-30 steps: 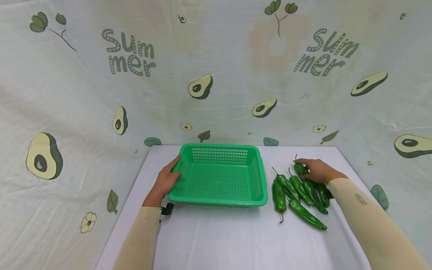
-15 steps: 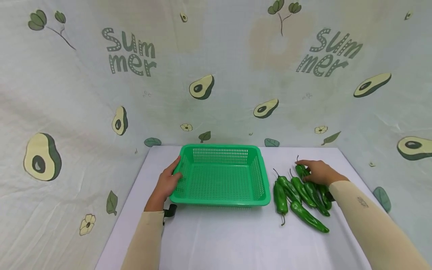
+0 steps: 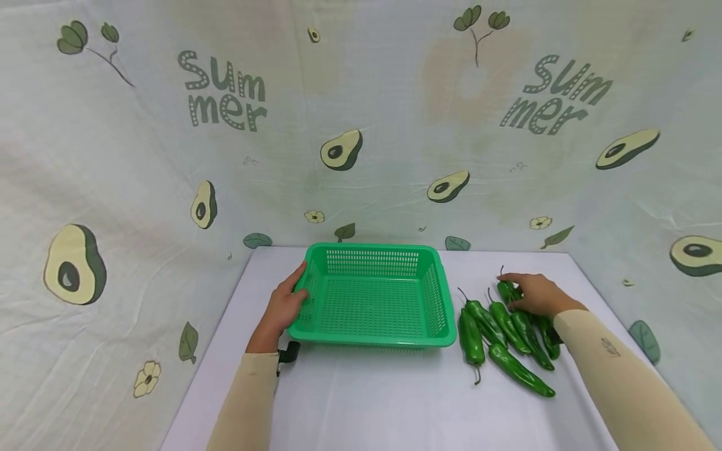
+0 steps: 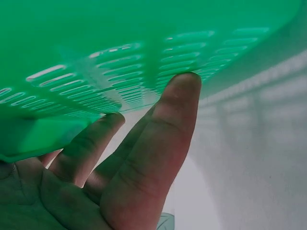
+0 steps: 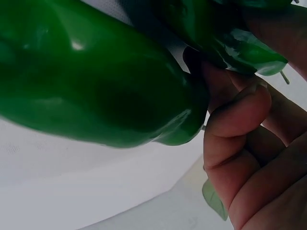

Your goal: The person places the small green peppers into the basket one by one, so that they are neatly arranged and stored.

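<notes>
A smooth white tabletop spreads across the near scene. Pale grey-green printed cloth hangs beyond its far edge and along the left and right sides, lightly creased. Dark green dotted "summer" lettering shows far left, with matching slanted lettering far right. A large cut avocado print with a dark stone lies on the left side, above a cream five-petalled flower print. A veined green leaf print sits right, beside the tabletop's edge.
</notes>
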The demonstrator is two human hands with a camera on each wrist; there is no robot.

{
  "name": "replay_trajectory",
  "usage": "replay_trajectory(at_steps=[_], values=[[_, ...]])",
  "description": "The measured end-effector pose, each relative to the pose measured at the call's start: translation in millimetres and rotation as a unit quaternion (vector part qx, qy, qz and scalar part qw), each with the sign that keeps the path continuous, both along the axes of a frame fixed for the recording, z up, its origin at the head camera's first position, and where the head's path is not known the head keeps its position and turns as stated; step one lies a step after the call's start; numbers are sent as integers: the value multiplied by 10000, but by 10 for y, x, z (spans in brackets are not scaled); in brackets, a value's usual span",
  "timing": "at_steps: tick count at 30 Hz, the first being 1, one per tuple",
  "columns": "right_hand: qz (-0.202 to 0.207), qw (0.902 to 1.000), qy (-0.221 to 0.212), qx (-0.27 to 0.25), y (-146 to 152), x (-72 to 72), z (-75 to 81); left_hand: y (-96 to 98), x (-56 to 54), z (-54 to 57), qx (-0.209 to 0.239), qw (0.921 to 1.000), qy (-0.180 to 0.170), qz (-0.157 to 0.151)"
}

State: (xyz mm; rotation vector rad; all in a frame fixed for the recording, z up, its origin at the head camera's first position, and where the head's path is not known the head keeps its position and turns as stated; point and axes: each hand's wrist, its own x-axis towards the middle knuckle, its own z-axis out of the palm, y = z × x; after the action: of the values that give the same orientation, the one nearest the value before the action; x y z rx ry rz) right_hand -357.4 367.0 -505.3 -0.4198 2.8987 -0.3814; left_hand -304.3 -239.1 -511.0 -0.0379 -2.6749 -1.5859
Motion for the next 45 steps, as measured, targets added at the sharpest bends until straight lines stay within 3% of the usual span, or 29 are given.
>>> replay_trajectory(at_steps=[16, 24, 30, 39, 45], values=[[17, 10000, -5, -51, -58, 101, -94, -43, 59, -126, 231, 9996, -164, -7], [-92, 9999, -107, -14, 28, 112, -10, 58, -28, -82, 360, 9993, 15, 42], [-58, 9999, -123, -19, 52, 42, 109, 121, -78, -21, 272, 9996, 42, 104], [-45, 9990, 431, 51, -115, -87, 411, 79, -93, -23, 173, 9996, -53, 196], [-272, 9978, 366, -488, -383, -157, 551, 52, -90, -59, 237, 9992, -156, 266]])
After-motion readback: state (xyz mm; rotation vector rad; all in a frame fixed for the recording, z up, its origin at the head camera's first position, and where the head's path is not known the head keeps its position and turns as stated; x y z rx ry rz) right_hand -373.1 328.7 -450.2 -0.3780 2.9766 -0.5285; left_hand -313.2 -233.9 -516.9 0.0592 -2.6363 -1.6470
